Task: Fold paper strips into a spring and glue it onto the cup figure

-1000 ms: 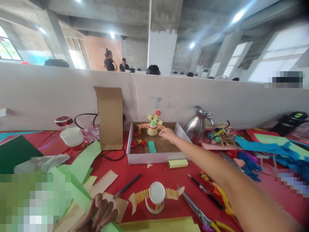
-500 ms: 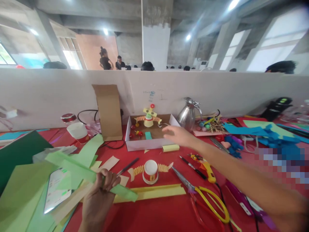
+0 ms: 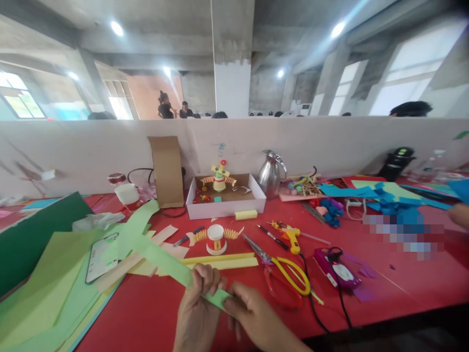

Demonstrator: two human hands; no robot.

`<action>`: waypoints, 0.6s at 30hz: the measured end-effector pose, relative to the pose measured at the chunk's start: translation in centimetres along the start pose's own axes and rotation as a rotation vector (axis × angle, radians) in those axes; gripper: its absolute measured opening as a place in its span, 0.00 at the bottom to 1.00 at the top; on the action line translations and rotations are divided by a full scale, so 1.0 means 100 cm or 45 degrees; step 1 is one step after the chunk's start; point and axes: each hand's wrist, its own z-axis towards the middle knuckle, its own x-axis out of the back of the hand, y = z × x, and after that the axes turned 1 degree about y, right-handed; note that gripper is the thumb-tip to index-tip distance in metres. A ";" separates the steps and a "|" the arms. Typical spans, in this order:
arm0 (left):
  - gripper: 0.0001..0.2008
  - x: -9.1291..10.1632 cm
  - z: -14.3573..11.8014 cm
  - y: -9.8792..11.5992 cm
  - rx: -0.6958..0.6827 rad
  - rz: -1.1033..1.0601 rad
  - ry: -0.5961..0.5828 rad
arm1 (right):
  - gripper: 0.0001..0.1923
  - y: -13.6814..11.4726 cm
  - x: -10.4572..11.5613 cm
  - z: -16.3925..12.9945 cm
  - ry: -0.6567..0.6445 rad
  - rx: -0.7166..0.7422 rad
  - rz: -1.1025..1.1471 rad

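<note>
A long light-green paper strip (image 3: 166,262) runs between both of my hands, low over the red table. My left hand (image 3: 202,288) is closed round it, and the fingers of my right hand (image 3: 249,308) pinch its near end. Just beyond lies a folded yellow paper strip (image 3: 234,261). Behind that stands a red-and-white paper cup (image 3: 216,240) with pleated paper arms on either side. Scissors with yellow handles (image 3: 289,274) rest to the right of it, overlapping a red-handled tool (image 3: 280,291).
A white box (image 3: 225,210) at the back holds a small paper figure (image 3: 220,182). Beside it stand a steel jug (image 3: 270,176) and a cardboard piece (image 3: 166,171). A yellow glue gun (image 3: 292,238) and purple power strip (image 3: 337,271) lie right. Green sheets (image 3: 47,274) and a phone (image 3: 102,256) lie left.
My right hand has come back from the white box to the near end of the green strip. My left hand has moved right with the strip. The view has shifted too.
</note>
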 end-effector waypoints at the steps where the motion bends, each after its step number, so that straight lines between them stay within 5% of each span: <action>1: 0.10 -0.001 0.000 0.004 -0.015 -0.026 0.007 | 0.17 0.003 0.003 -0.001 -0.010 -0.032 0.001; 13: 0.11 0.032 -0.005 0.068 -0.213 -0.257 0.087 | 0.10 0.004 0.021 -0.027 -0.158 -0.124 -0.294; 18: 0.15 0.046 -0.024 0.139 -0.420 -0.176 0.269 | 0.12 0.010 0.039 -0.033 -0.113 -0.167 -0.384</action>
